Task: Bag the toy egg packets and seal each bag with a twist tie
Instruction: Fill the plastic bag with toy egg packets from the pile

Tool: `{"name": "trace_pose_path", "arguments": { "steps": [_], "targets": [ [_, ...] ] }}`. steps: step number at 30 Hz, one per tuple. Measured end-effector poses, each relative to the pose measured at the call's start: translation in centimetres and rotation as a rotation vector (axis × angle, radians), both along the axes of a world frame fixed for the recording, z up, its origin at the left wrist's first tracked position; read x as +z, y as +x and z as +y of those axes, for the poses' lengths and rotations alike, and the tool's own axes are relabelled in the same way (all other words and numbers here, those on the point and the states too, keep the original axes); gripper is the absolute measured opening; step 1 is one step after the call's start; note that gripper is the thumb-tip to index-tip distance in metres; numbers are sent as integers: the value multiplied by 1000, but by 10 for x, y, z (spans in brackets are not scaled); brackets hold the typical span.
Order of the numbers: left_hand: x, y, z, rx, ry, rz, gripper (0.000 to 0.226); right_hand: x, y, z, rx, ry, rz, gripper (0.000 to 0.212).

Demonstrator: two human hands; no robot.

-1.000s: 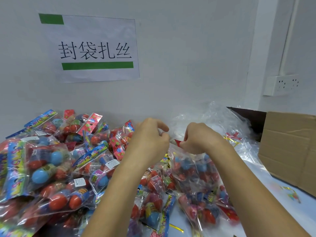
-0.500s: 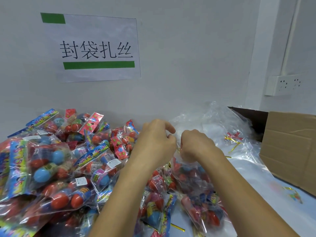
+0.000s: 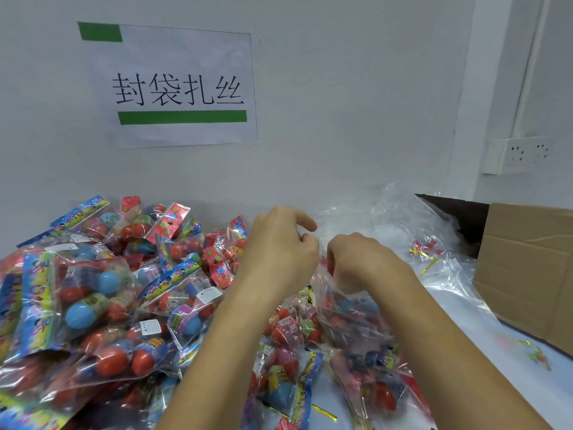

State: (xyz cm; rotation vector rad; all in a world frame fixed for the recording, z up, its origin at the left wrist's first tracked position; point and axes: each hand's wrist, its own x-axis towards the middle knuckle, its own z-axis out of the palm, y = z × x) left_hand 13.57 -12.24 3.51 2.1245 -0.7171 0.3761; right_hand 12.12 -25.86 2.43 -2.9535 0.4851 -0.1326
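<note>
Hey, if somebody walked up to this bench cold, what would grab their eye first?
Probably the big heap of clear packets of red and blue toy eggs covering the left of the table. Next, the left hand and right hand meeting at the gathered neck of a clear plastic bag of packets in the middle. Above, a white paper sign with black characters and green bars hangs on the wall.

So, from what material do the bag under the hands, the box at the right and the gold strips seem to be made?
The clear bag of toy egg packets looks like thin glossy plastic film: it crinkles and throws glare. The brown box looks like matte corrugated cardboard, with a crease line showing. The thin gold twist ties shine like metallic foil, probably over wire, though that is not visible.
</note>
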Motion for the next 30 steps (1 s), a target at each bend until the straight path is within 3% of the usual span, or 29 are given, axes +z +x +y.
{"name": "trace_pose_path", "arguments": {
  "steps": [8, 13, 14, 16, 18, 21, 24, 28, 30],
  "targets": [
    [-1, -2, -2, -31, -56, 20, 30, 1, -2, -6, 36, 59, 19, 28],
    [2, 3, 5, 14, -102, 13, 28, 17, -7, -12, 156, 114, -106, 18],
    [2, 3, 7, 12, -112, 18, 28, 18, -7, -11, 186, 115, -138, 21],
    [3, 4, 9, 14, -121, 16, 27, 17, -6, -6, 209, 108, -152, 52],
    [3, 4, 9, 12, -124, 19, 26, 13, -4, -1, 203, 107, -137, 59],
    [2, 4, 8, 15, -97, 22, 26, 6, 1, 1, 187, 101, -118, 50],
    [2, 3, 8, 13, -99, 18, 25, 5, 4, -2, 138, 116, -146, 24],
    [4, 5, 9, 44, -109, 17, 24, 15, -2, -17, 112, 167, -167, 40],
    [5, 3, 8, 24, -114, 25, 25, 21, -7, -28, 76, 152, -183, 24]
  ]
}}
